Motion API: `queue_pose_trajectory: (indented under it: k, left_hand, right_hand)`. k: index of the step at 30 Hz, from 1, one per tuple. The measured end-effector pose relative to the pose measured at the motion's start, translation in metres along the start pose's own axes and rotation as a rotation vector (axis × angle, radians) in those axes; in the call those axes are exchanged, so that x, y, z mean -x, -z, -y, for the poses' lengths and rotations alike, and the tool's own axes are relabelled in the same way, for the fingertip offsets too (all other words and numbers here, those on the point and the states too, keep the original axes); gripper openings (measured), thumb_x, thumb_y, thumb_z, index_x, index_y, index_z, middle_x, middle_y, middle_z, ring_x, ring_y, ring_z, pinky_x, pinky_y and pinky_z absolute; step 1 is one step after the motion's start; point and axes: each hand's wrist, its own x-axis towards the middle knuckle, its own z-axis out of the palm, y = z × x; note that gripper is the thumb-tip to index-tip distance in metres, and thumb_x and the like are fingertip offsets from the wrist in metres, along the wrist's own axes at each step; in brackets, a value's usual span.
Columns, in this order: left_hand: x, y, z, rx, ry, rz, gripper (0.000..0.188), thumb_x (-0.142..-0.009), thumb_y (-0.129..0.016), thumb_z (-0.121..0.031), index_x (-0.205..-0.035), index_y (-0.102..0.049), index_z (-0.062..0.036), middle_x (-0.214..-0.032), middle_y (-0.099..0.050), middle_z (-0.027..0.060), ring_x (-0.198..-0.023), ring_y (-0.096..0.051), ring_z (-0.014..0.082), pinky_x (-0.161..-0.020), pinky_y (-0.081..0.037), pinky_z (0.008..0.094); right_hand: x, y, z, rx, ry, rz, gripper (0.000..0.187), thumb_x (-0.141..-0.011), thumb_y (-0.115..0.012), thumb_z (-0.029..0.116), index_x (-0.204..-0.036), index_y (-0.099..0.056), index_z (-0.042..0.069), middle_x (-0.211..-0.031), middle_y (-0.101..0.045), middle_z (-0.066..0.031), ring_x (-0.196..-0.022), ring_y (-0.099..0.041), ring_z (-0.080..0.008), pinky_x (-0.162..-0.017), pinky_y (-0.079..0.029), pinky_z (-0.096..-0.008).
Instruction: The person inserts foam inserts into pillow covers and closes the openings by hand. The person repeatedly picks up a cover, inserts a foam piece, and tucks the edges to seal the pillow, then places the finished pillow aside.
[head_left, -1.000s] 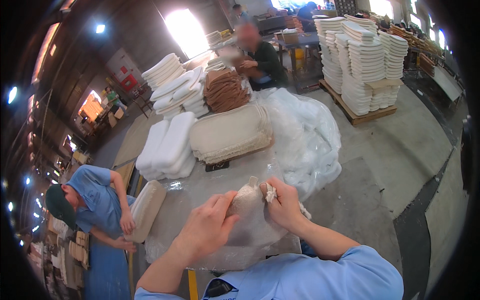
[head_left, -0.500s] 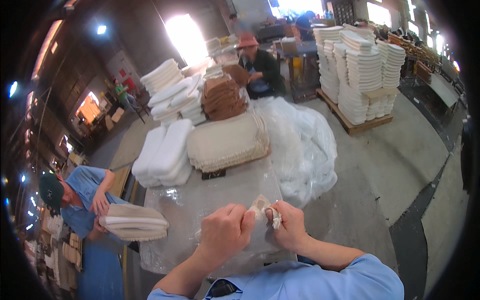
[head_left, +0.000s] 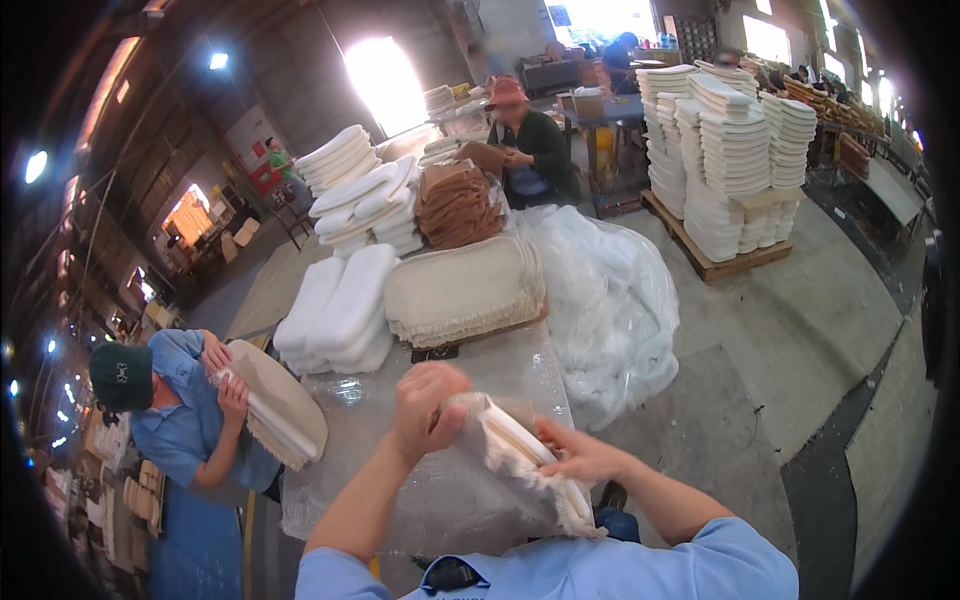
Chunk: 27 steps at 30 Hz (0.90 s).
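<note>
Between my hands, a cream fabric cover (head_left: 487,408) with frayed edges stands tilted over the table, a thick white foam pad (head_left: 525,438) showing along its open side. My left hand (head_left: 428,408) is closed round its upper end, with the fingers partly smeared by motion. At the right side, my right hand (head_left: 582,455) grips the cover's edge with thumb and fingers. The cover's lower end hangs near my lap. Beyond my hands lies a stack of beige fabric covers (head_left: 465,285), and left of it several white foam pads (head_left: 340,305).
A plastic-wrapped table (head_left: 350,420) lies under my hands. Clear plastic sheeting (head_left: 610,310) bulges at its right. Brown fabric (head_left: 458,205) and more pads are piled farther back. At left a co-worker (head_left: 185,410) handles a similar cover; another person (head_left: 530,150) sits behind. Stacked pads stand on a pallet (head_left: 715,255).
My hands were close together on a bunched piece of cloth; now they are apart, with the padded cover upright between them. The co-worker at left has lifted and tilted their cover.
</note>
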Motion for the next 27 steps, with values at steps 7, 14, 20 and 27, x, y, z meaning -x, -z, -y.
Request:
queue_pose_trajectory:
  k: [7, 14, 20, 27]
  left_hand:
    - [0.123, -0.181, -0.017, 1.786, 1.35, -0.308, 0.056, -0.106, -0.056, -0.048, -0.141, -0.061, -0.0045, -0.141, -0.062, 0.0178, -0.122, -0.064, 0.0281, -0.099, -0.056, 0.0419]
    - [0.155, -0.179, -0.024, 2.128, 1.426, 0.053, 0.059, -0.107, -0.057, -0.049, -0.145, -0.058, -0.0045, -0.142, -0.063, 0.0167, -0.121, -0.065, 0.0271, -0.099, -0.057, 0.0414]
    - [0.153, -0.173, -0.018, 2.138, 1.403, 0.029, 0.061, -0.107, -0.057, -0.05, -0.149, -0.056, -0.0045, -0.142, -0.064, 0.0157, -0.12, -0.066, 0.0263, -0.1, -0.057, 0.0409]
    - [0.163, -0.177, -0.018, 2.198, 1.423, -0.02, 0.064, -0.108, -0.057, -0.051, -0.153, -0.053, -0.0046, -0.143, -0.064, 0.0146, -0.119, -0.067, 0.0253, -0.101, -0.057, 0.0404]
  right_hand:
    - [-0.06, -0.011, -0.037, 0.023, 0.009, -0.561, 0.106, -0.081, -0.093, 0.036, -0.159, -0.036, -0.009, -0.146, -0.058, -0.0274, -0.136, -0.059, -0.0335, -0.114, -0.047, -0.0405]
    - [-0.074, -0.024, -0.032, -0.232, -0.195, -0.841, 0.097, -0.082, -0.091, 0.026, -0.154, -0.036, -0.01, -0.133, -0.064, -0.0252, -0.113, -0.07, -0.0297, -0.096, -0.058, -0.0401]
    - [-0.098, -0.025, -0.06, -0.269, -0.147, -1.007, 0.081, -0.094, -0.083, 0.028, -0.155, -0.041, -0.005, -0.134, -0.065, -0.0212, -0.112, -0.069, -0.0267, -0.094, -0.057, -0.038]
    - [-0.085, -0.011, -0.104, -0.253, -0.23, -1.032, 0.062, -0.103, -0.071, 0.02, -0.155, -0.046, -0.001, -0.115, -0.069, -0.0112, -0.094, -0.067, -0.0199, -0.082, -0.055, -0.0334]
